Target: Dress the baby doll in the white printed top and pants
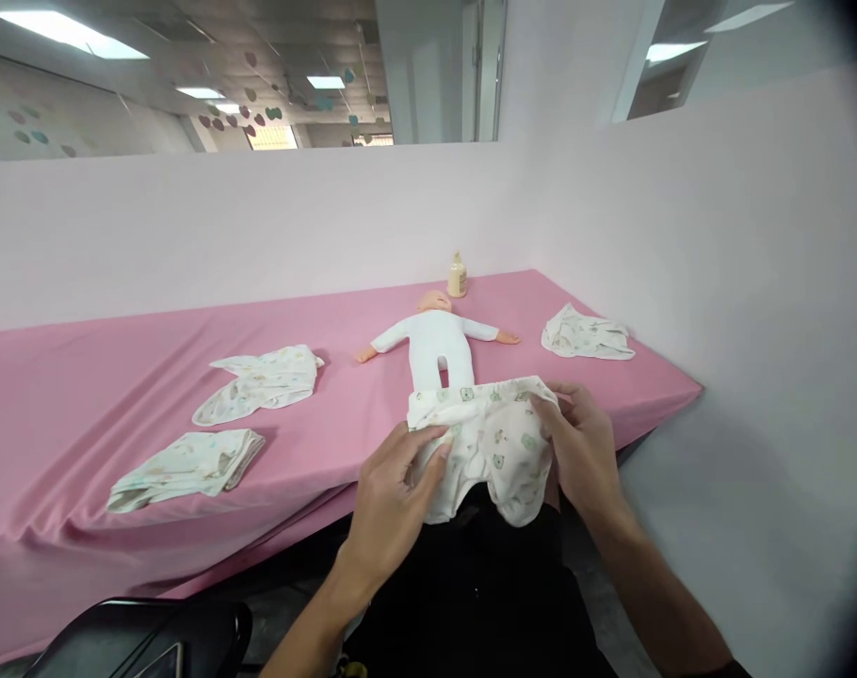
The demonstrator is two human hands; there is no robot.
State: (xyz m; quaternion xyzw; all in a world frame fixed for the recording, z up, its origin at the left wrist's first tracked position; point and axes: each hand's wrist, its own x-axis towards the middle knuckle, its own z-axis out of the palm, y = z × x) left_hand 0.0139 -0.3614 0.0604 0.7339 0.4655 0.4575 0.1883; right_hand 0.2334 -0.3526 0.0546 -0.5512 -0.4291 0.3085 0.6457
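Observation:
Between my two hands hangs a small pair of white baby pants [503, 443] with a pattern of little animals, waistband up. My left hand [404, 490] pinches its left side, thumb and fingers on the cloth. At the upper right corner, my right hand [576, 443] grips the waistband. Just beyond the pants, a baby doll [439, 339] in a white body suit lies on its back with arms spread; its feet are hidden behind the cloth.
A pink sheet [344, 395] covers the table. Folded patterned baby clothes [188, 466] and another printed garment [266, 381] lie on the left, one more garment [588, 334] on the right. A pump bottle [458, 278] stands by the wall. A black chair [146, 640] is at lower left.

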